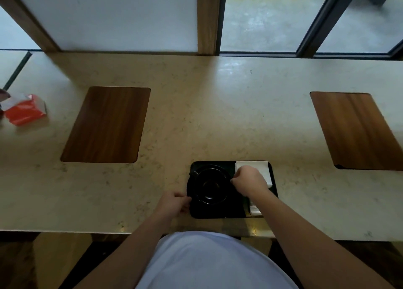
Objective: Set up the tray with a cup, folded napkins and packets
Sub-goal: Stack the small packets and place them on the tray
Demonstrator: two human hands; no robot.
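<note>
Black tray sits at near edge of pale counter, right in front of person. Black cup on a black saucer fills tray's left side; white folded napkins lie in far-right corner, white packets at near-right edge. Left hand w/ fingers curled pinches tray's left rim. Right hand curled over napkins beside cup; can't tell what it grips. Red tissue pack far left on counter.
</note>
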